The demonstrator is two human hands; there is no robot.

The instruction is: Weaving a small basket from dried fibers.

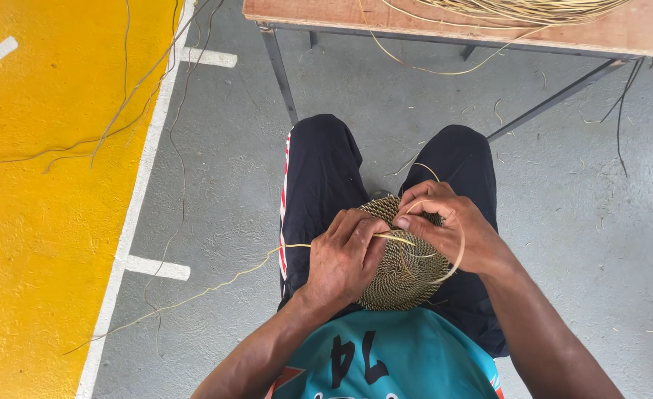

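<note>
Left hand (343, 255) curled closed over the round woven disc (404, 270) resting on the seated person's lap; right hand (452, 229) pinching a thin cane strand (456, 255) looping over the disc's rim

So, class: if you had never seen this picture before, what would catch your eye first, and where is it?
First, the round woven disc on the seated person's lap, with the left hand and right hand working a thin pale strand that trails off to the left. Next, the bright yellow floor area on the left, and the wooden table at the top holding loose strands.
</note>
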